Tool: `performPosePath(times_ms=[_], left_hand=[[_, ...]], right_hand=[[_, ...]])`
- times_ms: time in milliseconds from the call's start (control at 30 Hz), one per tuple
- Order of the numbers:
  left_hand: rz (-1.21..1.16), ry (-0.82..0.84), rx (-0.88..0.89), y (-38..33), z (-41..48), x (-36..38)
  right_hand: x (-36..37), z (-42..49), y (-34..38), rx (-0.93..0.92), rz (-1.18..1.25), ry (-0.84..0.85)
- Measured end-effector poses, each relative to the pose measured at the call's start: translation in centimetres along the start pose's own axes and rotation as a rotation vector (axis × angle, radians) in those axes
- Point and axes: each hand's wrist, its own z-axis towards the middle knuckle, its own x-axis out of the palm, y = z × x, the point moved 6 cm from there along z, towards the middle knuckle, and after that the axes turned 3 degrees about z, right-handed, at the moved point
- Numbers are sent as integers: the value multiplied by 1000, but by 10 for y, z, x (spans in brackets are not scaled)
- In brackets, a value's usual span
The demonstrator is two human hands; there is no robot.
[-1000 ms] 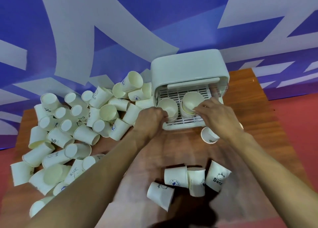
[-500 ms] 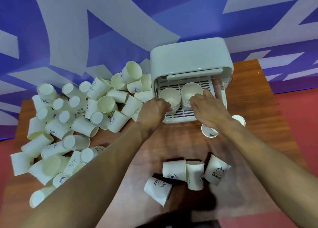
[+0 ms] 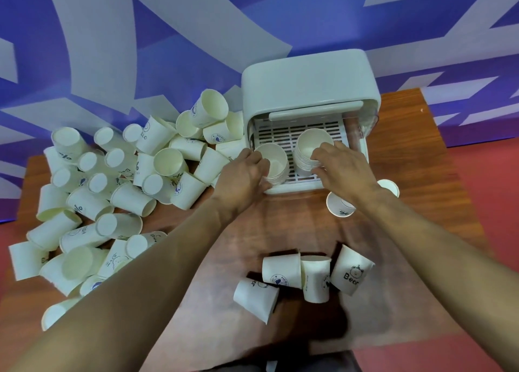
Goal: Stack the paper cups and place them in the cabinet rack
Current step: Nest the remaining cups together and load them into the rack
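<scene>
left hand [image 3: 244, 175] curled round left cup stack [image 3: 276, 158] | right hand [image 3: 345, 171] gripping right cup stack [image 3: 310, 148] | both upright on cabinet rack [image 3: 280, 136]

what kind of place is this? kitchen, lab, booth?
Probably a staged demo or data-collection spot, not a real kitchen: a wooden table against a blue-and-white graphic wall, heaped with loose paper cups, plus a small white countertop cabinet.

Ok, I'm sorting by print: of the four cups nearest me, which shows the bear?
The rightmost of the four, the cup tilted at the end of the row. It carries a bear face above the word Bear; the other three carry different prints.
</scene>
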Motion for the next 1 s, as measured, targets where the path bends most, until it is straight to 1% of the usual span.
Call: performPosePath(times_ms=[133,267,367,500,633,767,833,900,967,1000], left_hand=[[19,-14,-17,1,5,3],[59,-19,-7,-9,5,10],[-14,-31,-19,-15,10,14],[-116,-61,-143,-15,24,13],[-120,-73,-265,-16,43,14],[-156,-42,-372,-16,57,20],[-133,-58,-408,-15,64,15],[-130,-9,-473,-15,72,8],[-127,90,-429,-22,80,8],[-152,100,-445,-25,81,4]], right_hand=[[-3,2,4,-66,-74,-29],[1,-2,4,-59,-142,-103],[5,-3,4,-58,-188,-113],[-2,6,0,-71,-178,-178],[-13,25,-10,-11,-171,-267],[1,51,-22,27,-93,-188],[-1,60,-21,15,-64,-219],[-4,68,-19,12,-74,-244],[-6,75,-18,34,-72,-272],[-6,77,-19,52,-45,-286]])
